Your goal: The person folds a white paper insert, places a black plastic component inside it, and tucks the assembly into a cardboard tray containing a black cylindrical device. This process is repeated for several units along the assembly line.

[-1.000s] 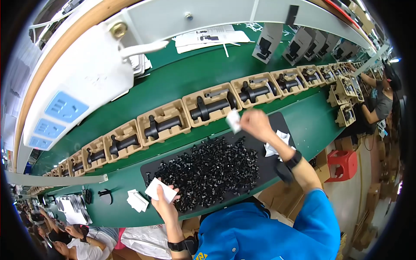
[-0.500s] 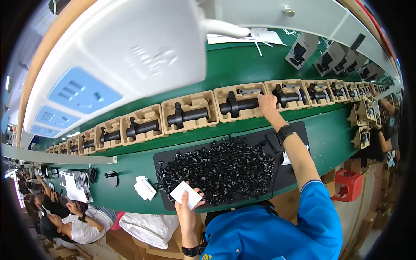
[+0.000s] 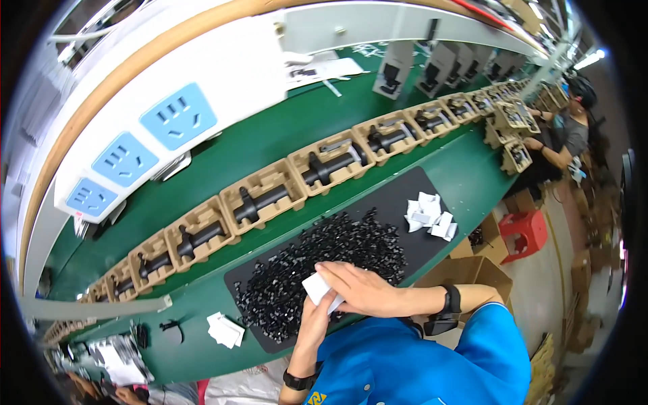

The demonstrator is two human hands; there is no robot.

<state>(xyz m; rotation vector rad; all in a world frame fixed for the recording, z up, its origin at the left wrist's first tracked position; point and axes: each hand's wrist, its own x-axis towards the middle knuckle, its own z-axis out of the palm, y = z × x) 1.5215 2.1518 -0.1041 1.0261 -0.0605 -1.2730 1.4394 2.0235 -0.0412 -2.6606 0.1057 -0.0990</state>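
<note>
Over the near side of a heap of small black parts (image 3: pixel 270 290), a small square white card (image 3: pixel 315 289), or a thin stack of them, is between my two hands. My left hand (image 3: pixel 314 325) is closed on it from below. My right hand (image 3: pixel 364 289) lies across its top and right side, fingers together and gripping it; its fingertips partly cover the card. The heap is spread over a dark grey mat (image 3: pixel 385 200). Beyond the mat runs a row of tan moulded trays (image 3: pixel 263 225), each holding a black tubular part (image 3: pixel 260 202).
Crumpled white papers (image 3: pixel 425 214) lie on the mat's right end, and more white cards (image 3: pixel 225 331) left of it. A red stool (image 3: pixel 523 236) and open cardboard boxes (image 3: pixel 472 277) stand at the right. Another person (image 3: pixel 570 135) works at the far right. White sockets panel (image 3: pixel 179 115) hangs upper left.
My right hand has left a tray in the row and come back to the white card in my left hand. The view has turned, and the papers on the mat's right end now show.
</note>
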